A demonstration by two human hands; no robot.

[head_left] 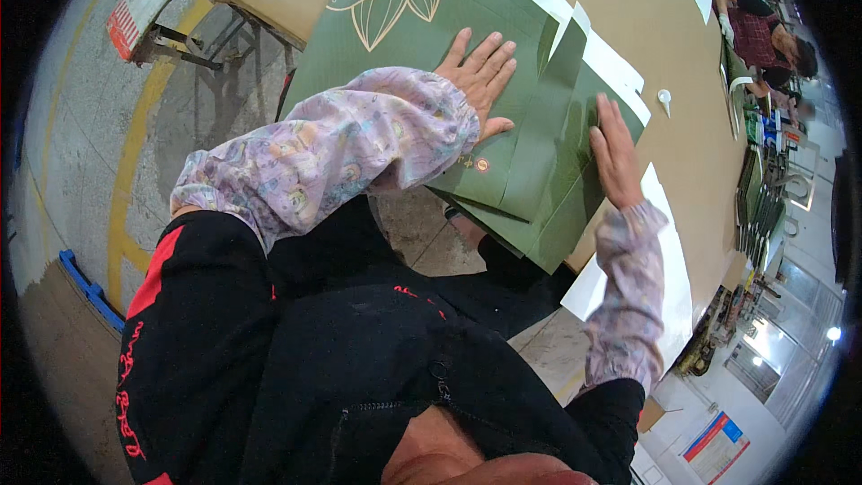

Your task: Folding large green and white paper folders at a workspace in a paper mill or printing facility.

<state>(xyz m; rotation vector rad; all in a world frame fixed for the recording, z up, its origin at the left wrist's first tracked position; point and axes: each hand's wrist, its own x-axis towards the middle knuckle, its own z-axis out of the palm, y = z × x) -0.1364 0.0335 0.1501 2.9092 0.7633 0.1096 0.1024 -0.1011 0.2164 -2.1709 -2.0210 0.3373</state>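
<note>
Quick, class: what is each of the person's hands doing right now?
Left hand: open, pressed flat on the green folded card sheet.
Right hand: open, fingers straight, pressing on the sheet's folded flap.

A large dark-green printed cardboard sheet [503, 139], partly folded, is being pressed flat on the brown worktable [664, 36].

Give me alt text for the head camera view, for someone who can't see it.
A person presses both hands flat on a folded green card sheet on a brown table: left hand spread on one panel, right hand on a raised flap. Floral sleeve covers cover both forearms.
</note>
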